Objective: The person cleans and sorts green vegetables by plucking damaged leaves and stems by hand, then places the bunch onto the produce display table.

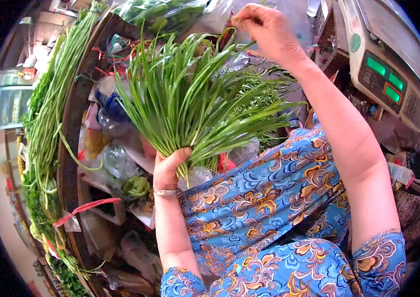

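My left hand [170,166] is wrapped round the base of a bunch of long green leaves [185,99], whose tips fan out upward and to the right. A bracelet [165,191] circles the left wrist. Above the bunch at the upper right, my right hand [264,29] is raised, with thumb and fingertips pinched together near the leaf tips. Motion blurs it slightly, and what lies between its fingertips is too small to make out.
Long green beans [61,99] lie along the wooden edge [74,99] at the left. A scale [390,69] with green digits stands at the upper right. Clear plastic bags [118,161] and a red strip [87,210] lie at the lower left.
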Available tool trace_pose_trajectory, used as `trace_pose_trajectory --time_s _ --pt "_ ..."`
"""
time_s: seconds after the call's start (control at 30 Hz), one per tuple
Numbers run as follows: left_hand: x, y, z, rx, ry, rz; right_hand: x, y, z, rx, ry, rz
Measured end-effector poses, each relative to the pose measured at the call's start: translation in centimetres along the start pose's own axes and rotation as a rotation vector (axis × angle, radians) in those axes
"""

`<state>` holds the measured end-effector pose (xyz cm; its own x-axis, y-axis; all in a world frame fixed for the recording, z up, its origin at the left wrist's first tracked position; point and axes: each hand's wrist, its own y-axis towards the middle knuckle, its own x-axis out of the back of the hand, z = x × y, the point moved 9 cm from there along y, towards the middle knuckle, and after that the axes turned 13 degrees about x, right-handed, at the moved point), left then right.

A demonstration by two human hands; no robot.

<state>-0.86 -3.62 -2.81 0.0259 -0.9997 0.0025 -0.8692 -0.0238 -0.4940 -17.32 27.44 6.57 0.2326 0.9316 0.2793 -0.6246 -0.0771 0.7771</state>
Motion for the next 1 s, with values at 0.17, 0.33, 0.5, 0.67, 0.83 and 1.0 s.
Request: trace_pose_trajectory --time_s 0.17,0.33,0.5,0.67,0.83,1.0 --pt "0.6 0.1 -0.2 0.063 -0.155 -0.094 0.3 -1.3 -2.9 -0.280 0.232 -0.034" --pt "0.2 1.5 0.9 0.169 -0.474 0.156 -1.9 -3.2 -2.1 -0.491 0.133 0.298" --pt "-0.3 1.4 0.5 0.070 -0.496 0.315 -2.5 -3.4 -2.0 -0.260 -0.094 0.360" --pt "-0.5 1.1 -0.4 0.047 -0.506 0.349 -3.7 -4.1 -1.0 -0.240 -0.301 0.669" --pt "0.9 0.1 -0.6 0.122 -0.480 0.107 -5.5 -5.3 -1.1 -0.234 -0.159 0.794" --pt "-0.5 -3.0 -7.6 -0.160 -0.446 0.209 -9.8 -7.5 3.6 -0.111 -0.244 1.188"
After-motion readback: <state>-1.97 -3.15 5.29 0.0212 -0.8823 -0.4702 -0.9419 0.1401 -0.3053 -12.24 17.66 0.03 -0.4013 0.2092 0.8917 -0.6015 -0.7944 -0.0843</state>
